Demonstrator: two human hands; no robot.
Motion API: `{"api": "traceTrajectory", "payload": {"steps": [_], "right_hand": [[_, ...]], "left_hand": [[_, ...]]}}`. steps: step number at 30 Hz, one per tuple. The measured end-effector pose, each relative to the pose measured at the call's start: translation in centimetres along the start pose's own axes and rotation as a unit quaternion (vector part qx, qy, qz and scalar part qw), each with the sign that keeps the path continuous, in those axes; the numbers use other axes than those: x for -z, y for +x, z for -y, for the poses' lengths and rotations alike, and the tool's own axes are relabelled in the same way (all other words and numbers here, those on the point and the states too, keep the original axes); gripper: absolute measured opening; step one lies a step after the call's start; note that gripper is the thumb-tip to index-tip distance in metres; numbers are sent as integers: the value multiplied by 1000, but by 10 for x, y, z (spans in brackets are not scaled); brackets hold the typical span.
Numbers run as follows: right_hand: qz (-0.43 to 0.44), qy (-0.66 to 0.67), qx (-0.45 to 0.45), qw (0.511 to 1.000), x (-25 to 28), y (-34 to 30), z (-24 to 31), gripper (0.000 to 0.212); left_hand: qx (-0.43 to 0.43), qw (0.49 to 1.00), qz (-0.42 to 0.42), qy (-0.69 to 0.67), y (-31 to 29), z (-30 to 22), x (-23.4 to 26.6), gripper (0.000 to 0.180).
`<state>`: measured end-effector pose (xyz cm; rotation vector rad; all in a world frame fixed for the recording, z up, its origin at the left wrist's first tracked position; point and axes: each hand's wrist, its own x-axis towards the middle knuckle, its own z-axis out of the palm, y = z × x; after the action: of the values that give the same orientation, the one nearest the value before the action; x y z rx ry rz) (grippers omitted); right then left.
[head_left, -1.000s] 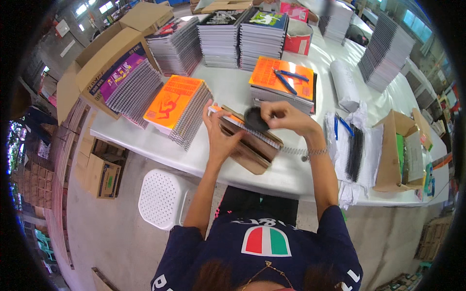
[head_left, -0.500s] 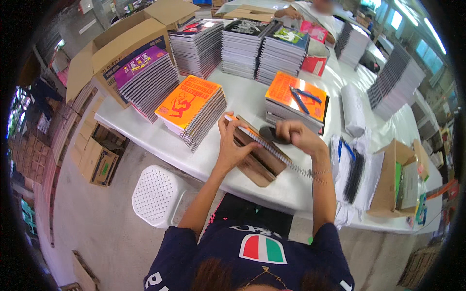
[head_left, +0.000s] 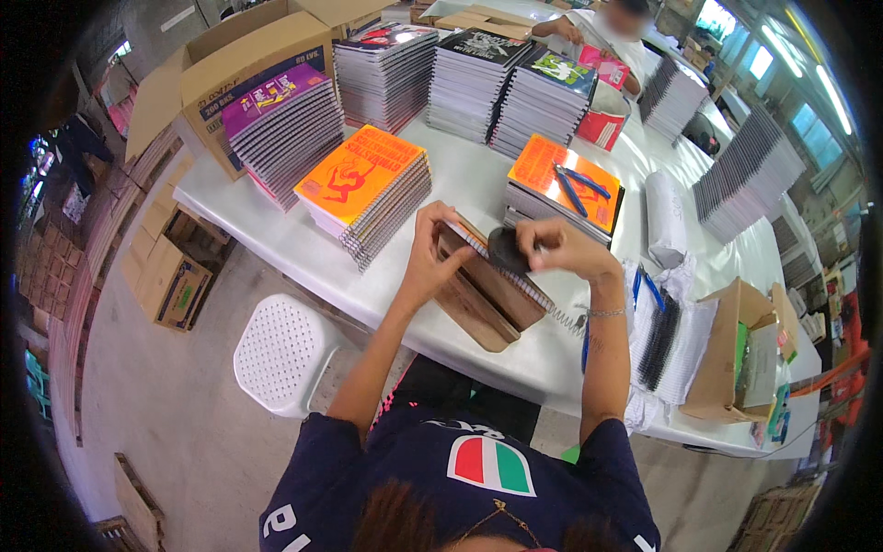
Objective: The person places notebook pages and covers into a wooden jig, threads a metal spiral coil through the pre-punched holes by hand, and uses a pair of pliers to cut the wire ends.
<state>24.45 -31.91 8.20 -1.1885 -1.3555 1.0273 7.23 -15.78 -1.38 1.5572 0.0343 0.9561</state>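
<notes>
My left hand (head_left: 430, 253) grips a thin notebook (head_left: 526, 287) by its far-left end, thumb on the near side. The notebook stands on edge in a brown wooden holder (head_left: 480, 299). A loose spiral wire (head_left: 565, 319) sticks out of its near-right end, close to my right wrist. Closed around a dark rounded pad (head_left: 505, 250), my right hand (head_left: 563, 248) is at the notebook's upper edge. Whether the pad touches the wire there, I cannot tell. Blue-handled pliers (head_left: 581, 187) lie on an orange-covered notebook stack (head_left: 538, 164) beyond my right hand.
Orange (head_left: 357, 179) and purple (head_left: 280, 97) notebook stacks stand left on the white table (head_left: 248, 216), beside an open carton (head_left: 262, 57). At right are a white roll (head_left: 664, 216), black spiral wires (head_left: 659, 345) and a small carton (head_left: 722, 354). A co-worker (head_left: 598, 32) handles pink-covered items opposite.
My right hand and the dark pad have shifted slightly left along the notebook, and the pad is tilted more upright. My left hand keeps its grip. The view has moved a little.
</notes>
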Motion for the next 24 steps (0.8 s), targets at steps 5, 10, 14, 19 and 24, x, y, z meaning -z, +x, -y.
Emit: {"api": "traceTrajectory", "payload": {"steps": [5, 10, 14, 19, 24], "right_hand": [[102, -156, 12, 982, -9, 8, 17, 34], [-16, -71, -37, 997, -4, 17, -1, 37], [-106, -176, -79, 975, -7, 30, -5, 32], [-90, -274, -129, 949, -21, 48, 20, 33], [-138, -333, -116, 926, -20, 50, 17, 34]], "left_hand": [[50, 992, 23, -113, 7, -3, 5, 45], [101, 987, 62, -106, 11, -5, 12, 42], [99, 985, 62, -129, 5, 6, 14, 38], [113, 981, 85, -129, 16, 3, 19, 35], [116, 983, 74, -123, 18, -3, 19, 40]]}}
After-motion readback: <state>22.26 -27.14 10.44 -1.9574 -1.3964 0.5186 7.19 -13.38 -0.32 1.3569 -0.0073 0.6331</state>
